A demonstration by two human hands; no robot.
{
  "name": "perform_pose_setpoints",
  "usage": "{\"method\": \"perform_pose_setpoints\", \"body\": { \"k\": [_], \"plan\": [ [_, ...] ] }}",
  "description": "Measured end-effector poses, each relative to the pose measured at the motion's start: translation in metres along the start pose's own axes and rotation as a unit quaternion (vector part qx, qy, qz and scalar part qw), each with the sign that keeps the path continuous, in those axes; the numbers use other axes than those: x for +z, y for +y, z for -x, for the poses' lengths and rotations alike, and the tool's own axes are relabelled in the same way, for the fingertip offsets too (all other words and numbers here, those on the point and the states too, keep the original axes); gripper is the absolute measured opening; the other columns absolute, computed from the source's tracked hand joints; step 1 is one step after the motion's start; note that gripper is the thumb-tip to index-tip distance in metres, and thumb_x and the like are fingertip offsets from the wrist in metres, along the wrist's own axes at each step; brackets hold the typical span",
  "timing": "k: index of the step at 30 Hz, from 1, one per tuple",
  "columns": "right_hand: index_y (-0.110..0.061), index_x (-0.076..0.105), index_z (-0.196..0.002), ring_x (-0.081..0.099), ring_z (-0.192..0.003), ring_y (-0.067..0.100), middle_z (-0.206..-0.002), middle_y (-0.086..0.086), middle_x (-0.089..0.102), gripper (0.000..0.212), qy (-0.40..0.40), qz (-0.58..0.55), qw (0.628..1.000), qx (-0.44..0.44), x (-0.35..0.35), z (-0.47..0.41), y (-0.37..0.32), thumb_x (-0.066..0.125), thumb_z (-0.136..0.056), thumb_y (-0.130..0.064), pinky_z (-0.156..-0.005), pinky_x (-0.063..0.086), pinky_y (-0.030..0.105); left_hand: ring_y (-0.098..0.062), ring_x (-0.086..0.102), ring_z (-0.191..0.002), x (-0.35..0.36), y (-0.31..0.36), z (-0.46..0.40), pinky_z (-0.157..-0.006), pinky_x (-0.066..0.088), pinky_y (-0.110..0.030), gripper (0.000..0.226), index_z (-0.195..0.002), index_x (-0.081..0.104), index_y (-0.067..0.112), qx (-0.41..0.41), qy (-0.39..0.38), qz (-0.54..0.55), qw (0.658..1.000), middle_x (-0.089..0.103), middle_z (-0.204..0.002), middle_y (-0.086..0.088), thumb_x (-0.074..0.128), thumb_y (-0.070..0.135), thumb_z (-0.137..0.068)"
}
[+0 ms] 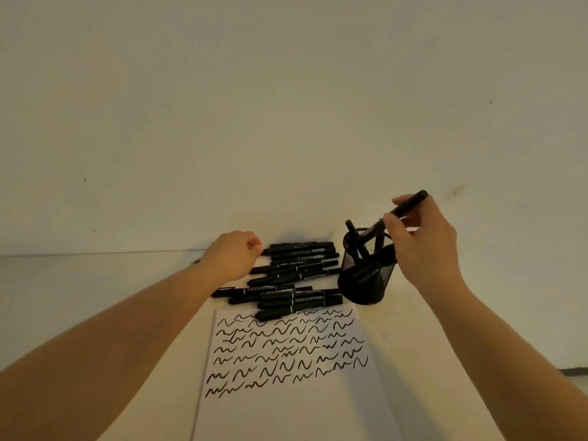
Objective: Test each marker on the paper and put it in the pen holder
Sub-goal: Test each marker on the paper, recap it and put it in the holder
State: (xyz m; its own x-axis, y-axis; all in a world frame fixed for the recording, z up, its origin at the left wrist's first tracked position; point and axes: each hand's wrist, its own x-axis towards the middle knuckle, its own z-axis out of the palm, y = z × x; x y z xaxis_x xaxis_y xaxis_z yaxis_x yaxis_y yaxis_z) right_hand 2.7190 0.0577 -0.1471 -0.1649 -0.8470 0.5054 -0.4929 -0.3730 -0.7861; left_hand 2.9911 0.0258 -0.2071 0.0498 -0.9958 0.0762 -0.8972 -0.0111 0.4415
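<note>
A white sheet of paper lies in front of me, its upper half covered with several rows of black squiggles. Behind it lies a pile of several black markers. A black mesh pen holder stands to the pile's right with a few markers inside. My right hand grips a black marker, tilted, with its lower end over the holder's mouth. My left hand rests at the pile's left end, fingers curled around the tip of one marker there.
The pale table ends at a plain wall close behind the markers. My forearms reach in from the lower left and lower right. A small dark object peeks out behind my left wrist.
</note>
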Motion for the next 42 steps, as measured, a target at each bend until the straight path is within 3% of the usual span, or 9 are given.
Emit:
{"method": "perform_pose_setpoints", "body": {
  "k": [7,11,22,26,30,33,35,38,42],
  "plan": [
    [-0.033,0.041,-0.117,0.058,-0.07,0.006,-0.077,-0.01,0.061,0.041,-0.026,0.093,0.995,-0.004,0.009,-0.002,0.025,0.061,-0.084,-0.019,-0.057,0.043,0.022,-0.023,0.052,-0.108,0.02,-0.017,-0.03,-0.086,0.039,-0.03,0.03,-0.119,0.055,0.016,-0.009,-0.021,-0.02,1.0,0.058,-0.121,-0.008,0.044,0.029,-0.095],
    [-0.026,0.04,-0.119,0.058,-0.064,0.024,-0.075,0.001,0.061,0.034,-0.049,0.171,0.983,-0.041,0.013,-0.004,0.027,0.054,-0.089,-0.019,-0.057,0.047,0.035,-0.023,0.053,-0.103,0.028,-0.019,-0.033,-0.085,0.043,-0.032,0.031,-0.118,0.056,0.017,0.012,-0.02,-0.044,0.999,0.058,-0.115,-0.008,0.05,0.031,-0.091],
    [-0.021,0.047,-0.123,0.046,-0.061,0.023,-0.086,0.003,0.068,0.03,-0.107,0.38,0.911,-0.119,0.02,-0.01,0.026,0.038,-0.095,-0.026,-0.052,0.032,0.03,-0.018,0.053,-0.093,0.037,-0.022,-0.04,-0.079,0.044,-0.031,0.022,-0.107,0.061,0.018,0.003,0.008,-0.031,0.999,0.057,-0.1,-0.002,0.058,0.028,-0.087],
    [-0.021,0.047,-0.123,0.059,-0.08,0.025,-0.102,0.0,0.066,0.032,-0.145,0.42,0.888,-0.12,0.021,-0.013,0.02,0.037,-0.095,-0.031,-0.056,0.033,0.029,-0.019,0.05,-0.091,0.032,-0.029,-0.032,-0.078,0.043,-0.035,0.023,-0.107,0.062,0.017,0.016,0.033,-0.059,0.998,0.052,-0.096,-0.002,0.052,0.03,-0.09],
    [-0.016,0.047,-0.129,0.053,-0.099,0.026,-0.111,0.005,0.062,0.038,-0.11,0.424,0.884,-0.164,0.014,-0.008,0.008,0.045,-0.092,-0.028,-0.07,0.04,0.033,-0.016,0.047,-0.085,0.016,-0.032,-0.014,-0.072,0.037,-0.03,0.024,-0.107,0.061,0.015,-0.003,0.081,-0.004,0.997,0.05,-0.093,0.0,0.05,0.03,-0.092],
    [-0.006,0.058,-0.116,0.055,-0.091,0.032,-0.099,0.012,0.065,0.033,-0.018,0.359,0.899,-0.25,0.009,0.008,-0.008,0.059,-0.084,-0.015,-0.07,0.044,0.039,-0.014,0.051,-0.091,-0.001,-0.02,0.009,-0.077,0.037,-0.027,0.023,-0.108,0.06,0.018,0.009,0.072,0.072,0.995,0.057,-0.1,0.0,0.05,0.03,-0.092],
    [-0.01,0.061,-0.109,0.055,-0.08,0.021,-0.091,0.004,0.064,0.026,-0.007,0.276,0.931,-0.238,0.011,0.028,-0.022,0.059,-0.083,-0.015,-0.064,0.042,0.028,-0.01,0.054,-0.089,-0.012,-0.01,0.032,-0.072,0.038,-0.022,0.015,-0.103,0.059,0.026,0.032,0.054,0.116,0.991,0.06,-0.097,0.007,0.051,0.031,-0.091],
    [-0.027,0.058,-0.106,0.049,-0.061,0.0,-0.074,-0.013,0.058,0.02,-0.122,0.113,0.984,-0.062,0.022,0.065,-0.04,0.052,-0.087,-0.03,-0.057,0.038,0.016,0.0,0.056,-0.082,-0.024,0.006,0.076,-0.063,0.039,-0.016,0.007,-0.091,0.056,0.039,0.063,0.027,0.166,0.984,0.061,-0.087,0.019,0.054,0.033,-0.088],
    [-0.027,0.061,-0.097,0.054,-0.052,0.004,-0.066,-0.005,0.067,0.012,-0.274,-0.146,0.94,0.144,0.036,0.113,-0.052,0.058,-0.086,-0.031,-0.046,0.039,0.013,0.002,0.058,-0.071,-0.027,0.019,0.137,-0.058,0.043,-0.008,0.017,-0.081,0.055,0.047,0.098,0.001,0.204,0.974,0.064,-0.076,0.02,0.056,0.03,-0.087]
  ]
}}
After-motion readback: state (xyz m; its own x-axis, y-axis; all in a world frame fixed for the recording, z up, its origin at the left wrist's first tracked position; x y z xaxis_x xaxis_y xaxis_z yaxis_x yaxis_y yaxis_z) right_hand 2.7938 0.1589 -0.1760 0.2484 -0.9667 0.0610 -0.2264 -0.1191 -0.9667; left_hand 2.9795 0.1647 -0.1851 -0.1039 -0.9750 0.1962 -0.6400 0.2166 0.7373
